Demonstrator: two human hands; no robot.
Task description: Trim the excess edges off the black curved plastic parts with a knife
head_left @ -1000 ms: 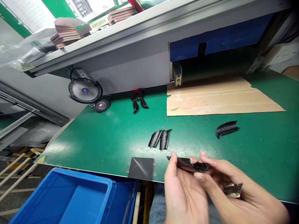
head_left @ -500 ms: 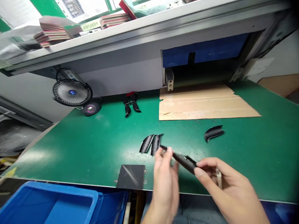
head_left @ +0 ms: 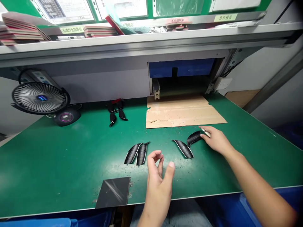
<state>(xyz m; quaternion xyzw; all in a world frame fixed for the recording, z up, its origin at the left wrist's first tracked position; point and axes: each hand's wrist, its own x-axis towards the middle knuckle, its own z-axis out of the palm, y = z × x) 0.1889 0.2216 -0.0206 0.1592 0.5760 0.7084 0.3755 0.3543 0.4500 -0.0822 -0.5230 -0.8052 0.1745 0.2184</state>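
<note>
On green mat (head_left: 59,164): R fingers (head_left: 214,135) clamped on white stick (head_left: 206,133), L fingers (head_left: 156,155) apart; label (head_left: 224,17) 首件报告.

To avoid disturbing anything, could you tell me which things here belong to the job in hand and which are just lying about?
In use: the right hand holding a pale stick, touching a black curved piece; the left hand, open, near another black curved piece.
Lying about: a desk fan, a cardboard sheet, a dark square plate.

Long grey aluminium shelf (head_left: 142,42) across upper frame, stacked red-edged booklets (head_left: 99,31) on it. Posted white documents (head_left: 63,9) along top edge. Blue panel (head_left: 180,67) below shelf, centre. Green-topped bench (head_left: 59,164) filling lower frame.
</note>
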